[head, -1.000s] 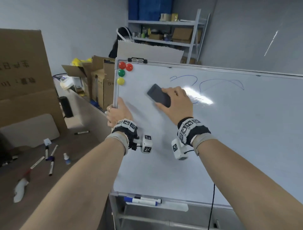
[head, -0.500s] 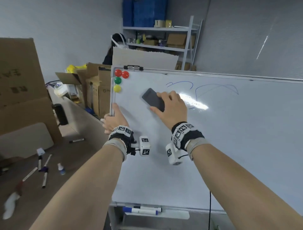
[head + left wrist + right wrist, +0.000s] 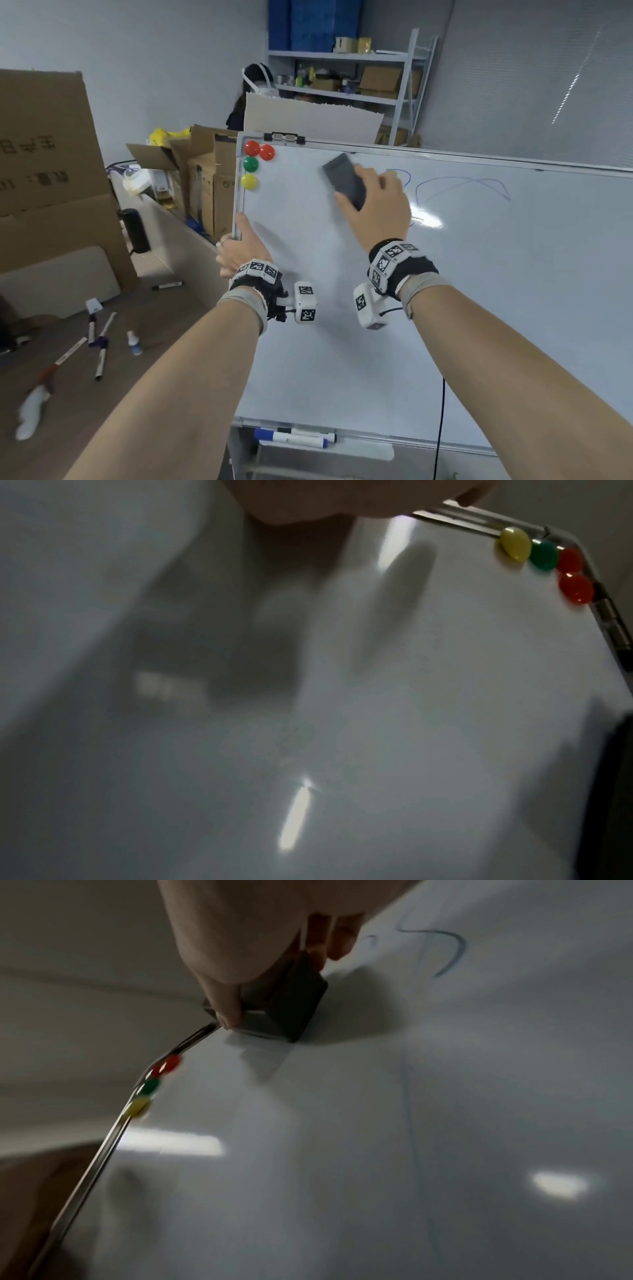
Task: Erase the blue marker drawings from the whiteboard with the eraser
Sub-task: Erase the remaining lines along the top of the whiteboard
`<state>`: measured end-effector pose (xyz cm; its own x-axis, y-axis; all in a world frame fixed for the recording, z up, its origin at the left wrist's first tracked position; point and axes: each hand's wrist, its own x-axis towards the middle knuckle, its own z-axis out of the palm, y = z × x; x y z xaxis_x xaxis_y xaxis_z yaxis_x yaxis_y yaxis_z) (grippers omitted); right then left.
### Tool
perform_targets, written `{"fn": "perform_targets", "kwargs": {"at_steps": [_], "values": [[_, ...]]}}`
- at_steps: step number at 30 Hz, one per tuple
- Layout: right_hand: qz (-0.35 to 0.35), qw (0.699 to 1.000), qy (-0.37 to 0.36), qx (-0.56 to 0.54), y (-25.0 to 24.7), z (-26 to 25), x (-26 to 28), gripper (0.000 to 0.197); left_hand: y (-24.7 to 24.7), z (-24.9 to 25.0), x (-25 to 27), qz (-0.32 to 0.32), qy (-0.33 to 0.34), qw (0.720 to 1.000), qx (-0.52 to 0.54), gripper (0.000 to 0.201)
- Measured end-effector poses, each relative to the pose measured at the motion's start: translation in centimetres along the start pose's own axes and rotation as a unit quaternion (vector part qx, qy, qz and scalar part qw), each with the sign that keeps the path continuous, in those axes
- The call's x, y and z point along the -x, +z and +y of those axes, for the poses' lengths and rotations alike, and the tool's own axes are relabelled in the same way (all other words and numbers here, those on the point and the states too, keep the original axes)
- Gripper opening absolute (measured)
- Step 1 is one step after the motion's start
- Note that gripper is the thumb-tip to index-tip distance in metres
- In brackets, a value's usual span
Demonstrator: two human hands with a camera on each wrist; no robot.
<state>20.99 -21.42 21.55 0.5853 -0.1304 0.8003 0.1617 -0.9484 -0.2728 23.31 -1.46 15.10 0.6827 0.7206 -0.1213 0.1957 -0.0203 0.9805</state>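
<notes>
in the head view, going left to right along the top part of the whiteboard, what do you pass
yellow magnet → red magnets → eraser gripped in the right hand → blue marker drawings

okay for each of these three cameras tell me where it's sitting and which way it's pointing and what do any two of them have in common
Head: on the person's head, looking down at the whiteboard; both forearms, left hand gripping the frame, right hand holding the eraser.
Left wrist: faces along the board toward the magnets; only a fingertip and part of the palm show.
Right wrist: looks along fingers at the eraser and blue lines.
All three share the magnets.
</notes>
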Motion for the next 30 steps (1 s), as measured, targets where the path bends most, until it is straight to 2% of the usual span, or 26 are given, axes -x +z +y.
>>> {"fn": "perform_targets", "kwargs": {"at_steps": [2,3,6,10,14,16,21,24,26,27,30], "values": [[-0.028,0.998,-0.055,0.031,0.4,-0.9,0.4,0.056,0.0,0.1,0.0,0.018,0.008,1.0,-0.02,0.08],[-0.031,0.997,-0.054,0.04,0.3,-0.8,0.4,0.056,0.0,0.1,0.0,0.026,0.01,0.999,-0.027,0.079],[0.002,0.999,0.025,0.036,-1.1,1.5,-0.2,0.056,0.4,0.1,0.2,0.029,0.011,0.999,-0.032,0.08],[0.07,0.985,0.149,0.044,-3.6,6.3,-0.8,0.057,1.1,-0.1,0.4,0.036,0.015,0.999,-0.028,0.078],[0.078,0.982,0.171,0.029,-3.9,6.7,-0.5,0.057,1.4,-0.2,0.5,0.051,0.02,0.998,-0.029,0.075],[0.051,0.989,0.14,0.004,-3.4,5.4,-0.2,0.056,1.2,-0.2,0.2,0.059,0.02,0.998,-0.029,0.074],[-0.075,0.997,0.001,-0.031,-1.4,1.6,2.4,0.059,0.7,-0.5,-0.3,0.071,0.02,0.997,-0.035,0.072],[-0.071,0.996,-0.054,-0.021,-0.9,1.3,3.5,0.058,0.7,-0.6,-0.3,0.071,0.022,0.997,-0.034,0.07],[-0.058,0.996,-0.066,0.016,-1.5,2.7,3.4,0.059,0.9,-0.6,-0.2,0.07,0.022,0.997,-0.038,0.07],[-0.045,0.998,-0.041,0.028,-2.1,3.7,3.3,0.059,1.0,-0.7,-0.2,0.069,0.022,0.997,-0.041,0.07],[0.027,0.995,0.094,0.011,-3.8,6.7,3.5,0.058,1.2,-0.9,-0.1,0.069,0.019,0.997,-0.04,0.069]]}}
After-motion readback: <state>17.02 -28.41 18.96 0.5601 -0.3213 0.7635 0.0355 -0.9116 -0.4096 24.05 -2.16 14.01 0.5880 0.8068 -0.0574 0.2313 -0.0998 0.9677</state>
